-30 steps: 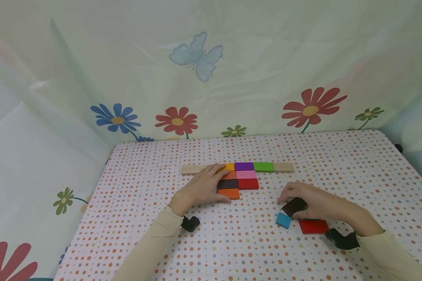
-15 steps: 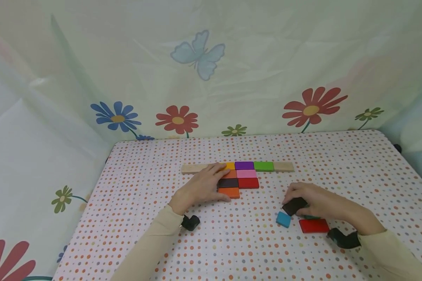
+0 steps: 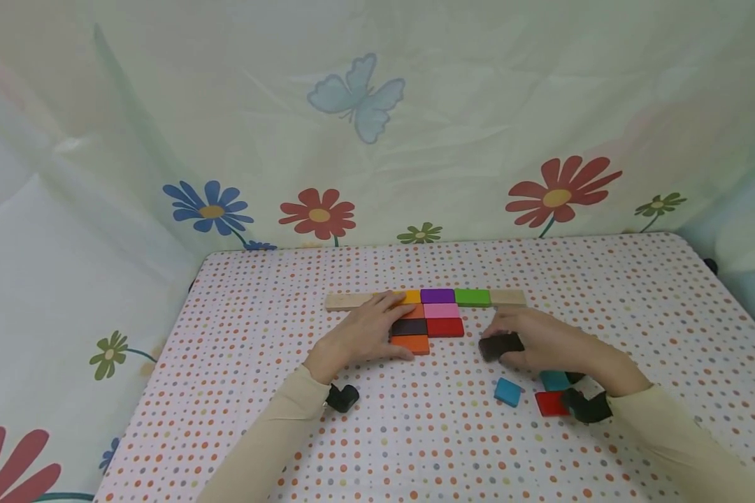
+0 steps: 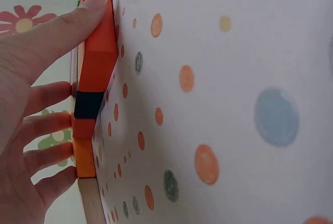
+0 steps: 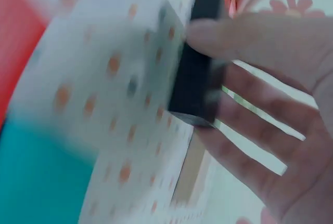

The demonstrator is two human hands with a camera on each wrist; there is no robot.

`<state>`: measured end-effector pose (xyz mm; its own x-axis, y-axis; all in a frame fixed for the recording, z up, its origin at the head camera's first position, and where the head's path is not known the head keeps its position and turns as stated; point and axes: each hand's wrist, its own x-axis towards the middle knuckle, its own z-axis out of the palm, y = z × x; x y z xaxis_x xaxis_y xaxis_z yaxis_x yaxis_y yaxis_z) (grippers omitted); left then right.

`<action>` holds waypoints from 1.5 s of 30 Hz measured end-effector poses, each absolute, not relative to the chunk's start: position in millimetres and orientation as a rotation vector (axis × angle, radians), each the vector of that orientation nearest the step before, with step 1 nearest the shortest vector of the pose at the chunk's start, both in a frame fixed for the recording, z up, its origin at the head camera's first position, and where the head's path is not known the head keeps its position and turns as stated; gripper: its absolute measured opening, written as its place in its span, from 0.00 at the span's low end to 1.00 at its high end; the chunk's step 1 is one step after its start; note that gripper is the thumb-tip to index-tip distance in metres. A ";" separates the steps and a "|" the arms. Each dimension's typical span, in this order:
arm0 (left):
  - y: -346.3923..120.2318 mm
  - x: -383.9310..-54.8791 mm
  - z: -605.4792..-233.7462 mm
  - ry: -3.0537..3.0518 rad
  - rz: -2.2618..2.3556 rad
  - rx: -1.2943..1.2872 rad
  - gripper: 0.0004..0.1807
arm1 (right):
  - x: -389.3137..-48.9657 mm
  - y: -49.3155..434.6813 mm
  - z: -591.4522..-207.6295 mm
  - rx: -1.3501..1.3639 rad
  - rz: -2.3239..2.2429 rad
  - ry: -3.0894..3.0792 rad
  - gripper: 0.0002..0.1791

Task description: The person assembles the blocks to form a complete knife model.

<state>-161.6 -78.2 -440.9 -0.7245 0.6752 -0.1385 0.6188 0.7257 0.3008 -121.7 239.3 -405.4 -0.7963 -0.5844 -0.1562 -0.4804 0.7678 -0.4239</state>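
Observation:
My left hand (image 3: 358, 334) rests on the left side of the flat block arrangement, fingers fairly straight. In the left wrist view its thumb touches the front orange block (image 4: 100, 52), and the other fingertips lie along the dark block (image 4: 88, 104) and the yellow-orange block (image 4: 84, 158). Between thumb and fingers, my right hand (image 3: 544, 341) pinches a black block (image 3: 500, 346) to the right of the arrangement. That block (image 5: 193, 78) looks raised in the right wrist view. Red (image 3: 445, 327), pink (image 3: 441, 311) and purple (image 3: 437, 296) blocks form part of the arrangement.
A light blue block (image 3: 507, 392) lies in front of my right hand. Teal (image 3: 554, 380) and red (image 3: 550, 403) blocks lie under the right forearm, partly hidden. The arrangement's back row includes a green block (image 3: 472, 298) and plain wood blocks (image 3: 346, 302) at its ends.
My right hand has lifted the black block from the loose blocks and moved it left and away, towards the arrangement. The teal block has come into view. My left hand stays put.

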 end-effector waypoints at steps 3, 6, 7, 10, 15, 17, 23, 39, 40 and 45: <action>-77.9 -162.5 -441.0 2.696 0.330 1.023 0.50 | -123.9 218.3 -403.8 -0.829 -0.565 2.745 0.20; -77.5 -162.6 -441.1 2.694 0.340 1.021 0.50 | -126.1 200.3 -406.0 -0.866 -0.586 2.780 0.20; -77.2 -162.5 -441.2 2.692 0.347 1.022 0.50 | -126.5 195.2 -407.3 -0.875 -0.584 2.791 0.20; -76.8 -162.4 -442.3 2.691 0.362 1.028 0.50 | -127.1 183.4 -413.0 -0.891 -0.591 2.810 0.19; -76.7 -162.5 -443.2 2.691 0.371 1.034 0.50 | -126.0 172.3 -419.4 -0.852 -0.591 2.852 0.20; -76.9 -162.7 -443.0 2.689 0.379 1.025 0.50 | -125.1 170.1 -420.4 -0.845 -0.587 2.865 0.20; -77.8 -163.7 -442.7 2.688 0.372 1.009 0.50 | -122.6 167.5 -422.3 -0.881 -0.576 2.864 0.18; -79.1 -164.1 -444.4 2.678 0.416 1.007 0.50 | -117.3 165.4 -428.3 -0.979 -0.530 2.920 0.18; -78.9 -164.0 -444.5 2.678 0.416 1.007 0.50 | -117.1 165.5 -428.8 -0.984 -0.525 2.924 0.18; -78.3 -164.2 -445.6 2.678 0.407 1.001 0.50 | -115.9 165.1 -428.4 -0.967 -0.514 2.924 0.18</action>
